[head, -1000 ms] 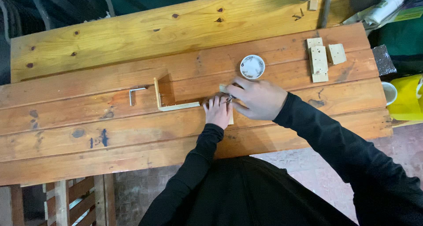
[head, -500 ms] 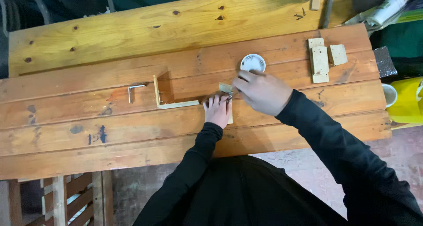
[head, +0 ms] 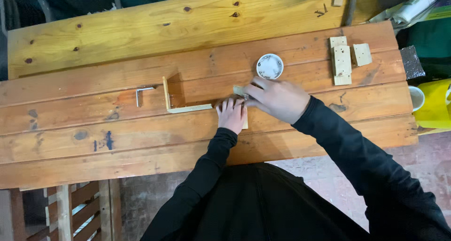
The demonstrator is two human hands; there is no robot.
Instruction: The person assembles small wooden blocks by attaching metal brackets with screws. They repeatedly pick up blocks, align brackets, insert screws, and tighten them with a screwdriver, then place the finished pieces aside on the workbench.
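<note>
My left hand (head: pixel 232 114) lies flat on the wooden bench (head: pixel 117 133), pressing a small pale wood piece (head: pixel 244 123) that shows at its right edge. My right hand (head: pixel 276 98) is just right of it, fingers closed on a small block (head: pixel 238 90) and what looks like a small metal part, too small to tell. An L-shaped frame of thin pale wood strips (head: pixel 174 104) stands on edge directly left of my left hand. A small metal angle bracket (head: pixel 142 93) lies further left. A round white tin (head: pixel 270 66) sits just above my right hand.
Several small pale wood blocks (head: pixel 345 58) lie at the bench's right end. A yellow object (head: pixel 434 104) and a white cup (head: pixel 416 97) sit past the right edge. A lighter yellowish plank (head: pixel 141 25) runs along the back. Wooden slats (head: pixel 70 213) show below left.
My right hand has shifted slightly up and right, closer to the round white tin. The left hand stays pressed on the wood piece.
</note>
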